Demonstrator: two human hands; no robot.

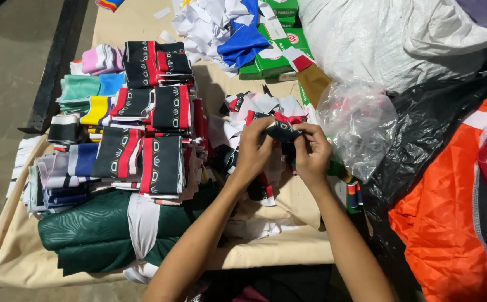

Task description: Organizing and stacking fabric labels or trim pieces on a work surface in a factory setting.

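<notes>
From the head camera, the left hand [253,150] and the right hand [311,152] meet over the middle of the cloth-covered table [20,254], both pinched on one small dark fabric piece with a red edge [283,131]. The piece is held in the air between the fingertips, just above a loose heap of similar cut pieces and white paper slips [265,106]. Its long axis seems to run left to right, hand to hand, with the red edge on the far side; its exact shape is hard to tell.

To the left stand stacks of folded black-and-red pieces [159,162], with a rolled green cloth [87,229] nearer. A crumpled clear plastic bag [358,126] lies just right of the hands.

The grip looks light, by fingertips only, so the piece could slip into the heap below and be lost among lookalikes. A forearm drifting left could also topple the tall stacks.
</notes>
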